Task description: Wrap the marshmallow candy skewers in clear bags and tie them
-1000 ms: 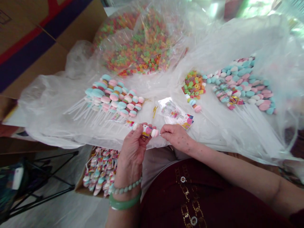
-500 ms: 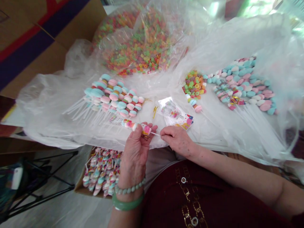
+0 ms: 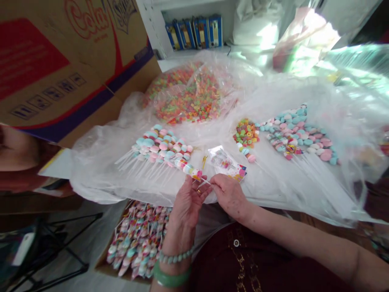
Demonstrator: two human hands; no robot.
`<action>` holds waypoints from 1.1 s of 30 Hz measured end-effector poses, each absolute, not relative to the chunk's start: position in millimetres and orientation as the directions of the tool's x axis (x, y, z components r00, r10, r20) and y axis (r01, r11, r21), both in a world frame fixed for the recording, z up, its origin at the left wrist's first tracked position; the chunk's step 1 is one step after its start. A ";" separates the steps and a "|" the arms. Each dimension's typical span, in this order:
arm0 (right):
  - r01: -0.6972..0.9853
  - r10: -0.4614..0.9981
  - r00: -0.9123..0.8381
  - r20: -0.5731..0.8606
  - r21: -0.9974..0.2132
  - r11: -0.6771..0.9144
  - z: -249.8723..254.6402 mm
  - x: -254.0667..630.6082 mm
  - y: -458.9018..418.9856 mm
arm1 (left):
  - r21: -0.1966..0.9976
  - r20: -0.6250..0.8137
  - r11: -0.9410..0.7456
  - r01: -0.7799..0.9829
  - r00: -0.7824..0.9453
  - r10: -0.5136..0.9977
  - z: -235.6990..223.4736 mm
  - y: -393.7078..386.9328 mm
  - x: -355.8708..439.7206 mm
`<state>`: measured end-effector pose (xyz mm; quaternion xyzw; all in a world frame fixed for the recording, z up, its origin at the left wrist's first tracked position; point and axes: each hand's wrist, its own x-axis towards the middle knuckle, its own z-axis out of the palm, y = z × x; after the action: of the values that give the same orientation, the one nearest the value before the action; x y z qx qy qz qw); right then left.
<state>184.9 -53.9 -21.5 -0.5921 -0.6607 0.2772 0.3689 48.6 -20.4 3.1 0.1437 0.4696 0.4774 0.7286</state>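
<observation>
A bagged candy skewer with marshmallows and gummy rings on a white stick is between my hands. My left hand is palm up at the printed lower end of the bag, thumb and fingers loosely curled around it. The fingertips of my right hand pinch the end of the stick. A gold twist tie lies just beyond my hands. Flat clear bags with a printed edge lie beside it. Unwrapped candy skewers are piled to the left, partly behind the bagged one.
A large bag of gummy rings stands at the back. Loose gummy rings, marshmallows and sticks lie right on the plastic sheet. A box of wrapped skewers is below left. A big cardboard carton stands left.
The view has tilted up, showing the carton and shelf. My left thumb has moved off the candies toward the bag's lower end. My right hand still pinches the stick.
</observation>
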 end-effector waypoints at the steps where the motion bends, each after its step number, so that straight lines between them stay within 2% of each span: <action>1: 0.565 0.988 -0.054 0.145 -0.812 0.150 -19.3 185.5 -55.9 | 0.642 -0.556 0.490 -0.590 0.081 0.827 7.0 -18.8 45.7; 4: 0.515 0.986 -0.135 0.096 -0.844 0.152 -11.0 183.7 -62.1 | 0.662 -0.507 0.363 -0.656 -0.034 0.862 21.0 -15.6 41.6; 7: 0.401 0.993 -0.087 0.077 -0.910 0.106 -0.4 178.7 -67.6 | 0.725 -0.356 0.216 -0.654 -0.087 0.931 37.0 -22.4 50.3; 8: 0.297 0.996 -0.075 0.040 -0.953 0.061 3.9 177.3 -69.3 | 0.733 -0.322 0.202 -0.650 -0.069 0.944 42.2 -26.9 55.3; 10: -0.015 0.986 -0.134 -0.098 -0.995 -0.101 12.8 176.4 -73.1 | 0.728 -0.312 0.246 -0.640 0.010 0.950 51.4 -37.3 65.1; 12: -0.295 0.944 -0.256 -0.207 -0.913 -0.280 20.1 178.6 -77.5 | 0.712 -0.349 0.337 -0.616 0.106 0.931 57.8 -47.3 71.6; 13: -0.376 0.930 -0.287 -0.231 -0.866 -0.331 22.5 180.6 -79.8 | 0.708 -0.364 0.371 -0.601 0.141 0.921 59.6 -51.6 73.3; 15: -0.426 0.935 -0.264 -0.236 -0.841 -0.333 24.2 184.9 -83.9 | 0.729 -0.373 0.390 -0.562 0.150 0.915 59.9 -58.5 74.8; 17: -0.345 0.971 -0.155 -0.183 -0.911 -0.227 22.9 188.7 -87.1 | 0.797 -0.354 0.368 -0.479 0.123 0.927 56.9 -63.3 75.2; 19: -0.121 0.999 -0.034 -0.021 -0.992 -0.024 20.1 191.8 -89.5 | 0.876 -0.310 0.318 -0.364 0.081 0.947 52.3 -66.2 75.8; 20: 0.029 0.996 0.016 0.086 -0.996 0.086 18.6 193.2 -90.6 | 0.903 -0.288 0.293 -0.315 0.063 0.955 50.2 -66.8 76.2; 22: 0.299 0.961 0.069 0.269 -0.924 0.237 15.4 195.9 -92.6 | 0.922 -0.274 0.278 -0.269 0.055 0.960 46.9 -66.8 77.2; 24: 0.446 0.926 0.075 0.369 -0.843 0.300 11.8 198.1 -93.5 | 0.910 -0.289 0.308 -0.276 0.105 0.951 44.5 -65.9 78.8; 29: 0.517 0.848 -0.043 0.529 -0.714 0.472 0.9 200.7 -85.4 | 0.830 -0.344 0.435 -0.348 0.294 0.892 40.3 -62.3 83.7; 33: 0.496 0.883 0.019 0.469 -0.772 0.399 -6.4 199.1 -69.2 | 0.751 -0.424 0.536 -0.385 0.341 0.839 40.2 -50.8 79.4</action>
<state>199.1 -69.2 -6.4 -0.5124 -0.6726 0.1949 0.4970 79.4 -50.8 40.2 0.2736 0.4152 0.3964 0.7718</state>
